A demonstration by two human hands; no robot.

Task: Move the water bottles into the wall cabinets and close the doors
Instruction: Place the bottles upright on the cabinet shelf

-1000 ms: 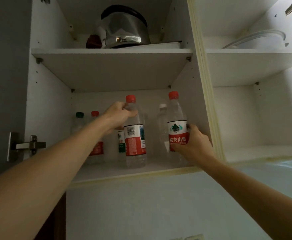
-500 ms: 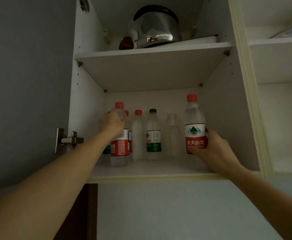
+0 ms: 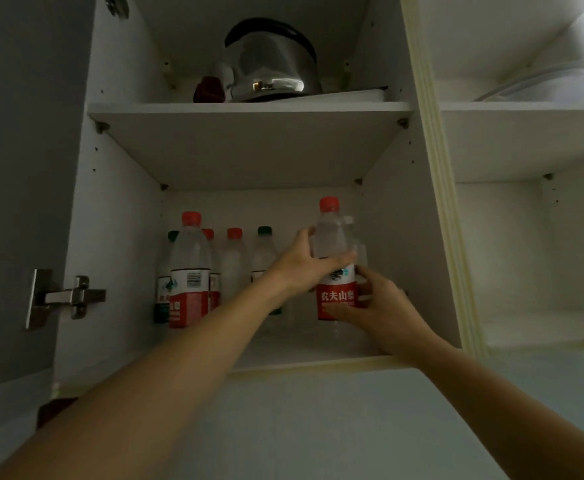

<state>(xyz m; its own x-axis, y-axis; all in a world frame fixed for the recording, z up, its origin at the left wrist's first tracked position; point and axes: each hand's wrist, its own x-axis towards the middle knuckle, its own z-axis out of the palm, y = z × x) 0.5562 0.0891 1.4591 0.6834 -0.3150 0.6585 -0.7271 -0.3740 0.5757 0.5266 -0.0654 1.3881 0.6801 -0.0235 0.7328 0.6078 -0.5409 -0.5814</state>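
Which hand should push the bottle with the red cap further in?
Probably the left hand: it grips the bottle high, the right hand only holds its label.

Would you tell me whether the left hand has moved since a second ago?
Yes: the left hand left the bottle by the left wall and crossed right.

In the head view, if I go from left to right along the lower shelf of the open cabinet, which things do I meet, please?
Metal door hinge → front red-capped, red-labelled clear bottle → left hand gripping the red-capped, red-labelled clear bottle → right hand holding its lower part. The bottles standing behind overlap, so I leave them out.
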